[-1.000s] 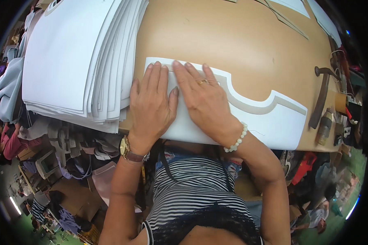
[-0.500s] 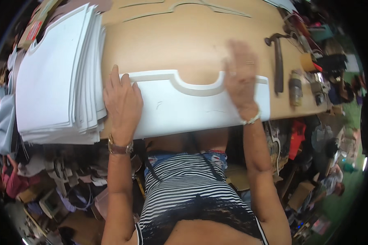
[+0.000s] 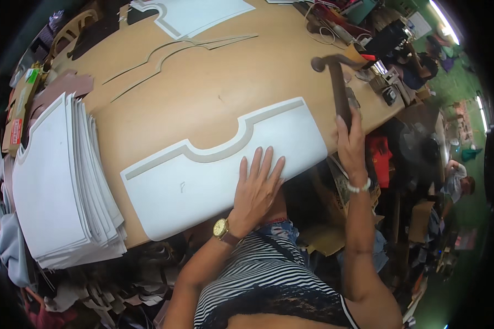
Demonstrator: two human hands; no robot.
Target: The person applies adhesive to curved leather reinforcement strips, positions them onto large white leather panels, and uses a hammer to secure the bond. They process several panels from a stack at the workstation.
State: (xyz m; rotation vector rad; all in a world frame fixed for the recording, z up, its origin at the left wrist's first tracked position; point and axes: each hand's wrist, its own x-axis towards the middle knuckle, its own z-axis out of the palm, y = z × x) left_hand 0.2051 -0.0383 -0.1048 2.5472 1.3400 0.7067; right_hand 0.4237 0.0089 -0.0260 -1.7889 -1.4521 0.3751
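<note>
- White panel (image 3: 164,211): smooth, flat sheet with a rounded notch in its far edge, lying on the tan tabletop (image 3: 203,109) along the near side.
- Grey band (image 3: 206,157): matt, following the notched edge.
- Left hand (image 3: 256,186): palm down on the panel, fingers straight and slightly spread, gripping nothing.
- Right hand (image 3: 352,143): fingers curled around the dark handle of a round-faced hammer (image 3: 339,90), right of the panel.
- Stack of white sheets (image 3: 52,175): thin, uneven layers, left of the panel.
</note>
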